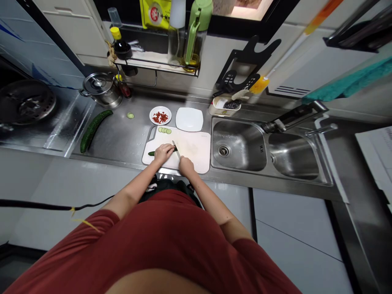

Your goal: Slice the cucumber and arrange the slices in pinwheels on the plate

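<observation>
Far left of my hands, a whole cucumber (94, 131) lies uncut on the bench (122, 134). My left hand (164, 153) grips a shorter cucumber (151, 153), apparently unsliced, on the board (197, 155); cut slices (164, 130) sit just beyond. And my right hand (186, 166) grips the knife (177, 148) against the cucumber's right end!

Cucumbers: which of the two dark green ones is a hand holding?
The shorter cucumber on the white cutting board: the left hand holds it, beside the knife. The longer cucumber lies untouched on the steel counter.
</observation>
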Demonstrator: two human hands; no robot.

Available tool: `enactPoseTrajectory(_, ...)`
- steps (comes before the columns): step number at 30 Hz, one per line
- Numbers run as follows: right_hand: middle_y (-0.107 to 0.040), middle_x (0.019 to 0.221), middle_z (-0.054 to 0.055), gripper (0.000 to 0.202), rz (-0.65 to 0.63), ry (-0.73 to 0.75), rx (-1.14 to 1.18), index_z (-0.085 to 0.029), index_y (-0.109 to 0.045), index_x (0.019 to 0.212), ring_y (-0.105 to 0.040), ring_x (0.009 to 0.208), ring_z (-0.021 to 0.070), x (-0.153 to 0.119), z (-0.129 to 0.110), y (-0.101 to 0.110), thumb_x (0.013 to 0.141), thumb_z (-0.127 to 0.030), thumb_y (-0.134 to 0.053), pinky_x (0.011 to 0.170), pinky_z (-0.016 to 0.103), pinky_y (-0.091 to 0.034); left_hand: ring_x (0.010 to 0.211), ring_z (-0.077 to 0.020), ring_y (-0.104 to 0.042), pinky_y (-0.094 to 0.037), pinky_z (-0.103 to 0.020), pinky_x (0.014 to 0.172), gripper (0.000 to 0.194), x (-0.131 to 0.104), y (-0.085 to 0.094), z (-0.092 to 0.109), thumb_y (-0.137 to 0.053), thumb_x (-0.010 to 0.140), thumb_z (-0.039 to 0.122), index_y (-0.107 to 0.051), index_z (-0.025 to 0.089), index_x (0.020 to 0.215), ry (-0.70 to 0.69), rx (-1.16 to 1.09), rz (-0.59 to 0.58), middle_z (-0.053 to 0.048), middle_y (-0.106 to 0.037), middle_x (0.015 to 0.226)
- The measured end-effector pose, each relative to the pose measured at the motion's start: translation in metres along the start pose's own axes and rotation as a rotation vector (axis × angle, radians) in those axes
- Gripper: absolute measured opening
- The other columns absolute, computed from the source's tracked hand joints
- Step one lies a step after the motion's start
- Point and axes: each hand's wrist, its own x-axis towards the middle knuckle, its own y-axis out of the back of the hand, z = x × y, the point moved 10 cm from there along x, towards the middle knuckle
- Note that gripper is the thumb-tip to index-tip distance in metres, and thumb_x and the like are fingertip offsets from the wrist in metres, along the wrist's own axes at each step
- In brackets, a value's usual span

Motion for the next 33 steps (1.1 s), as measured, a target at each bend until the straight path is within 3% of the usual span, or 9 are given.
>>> enactPoseTrajectory(11, -0.068, 0.107, 0.015, 0.027, 0.028, 0.016, 0.027, -0.013, -0.056, 0.113, -0.066, 0.1, 0.0228, 0.02, -0.015, 0.017, 0.09, -0.007, -0.041, 0.08, 0.029, -0.049, 0.096, -0.018, -0.063, -0.048, -0.03, 0.084, 0.026, -0.001, -0.001, -0.002, -0.05, 0.095, 0.035, -0.072, 0.026, 0.104, -0.003, 0.002, 0.003, -0.003, -0.071, 0.105)
enactPoseTrajectory(33, -0.067, 0.107, 0.017, 0.025, -0.018, -0.001, -0.003, -0.012, -0.055, 0.111, -0.066, 0.101, 0.0233, -0.011, 0.005, -0.005, 0.092, -0.008, -0.04, 0.081, 0.029, -0.049, 0.097, -0.0179, -0.063, -0.048, -0.03, 0.085, 0.028, 0.0, -0.001, 0.0, -0.047, 0.096, 0.036, -0.072, 0.025, 0.104, 0.008, 0.021, -0.019, -0.004, -0.071, 0.105)
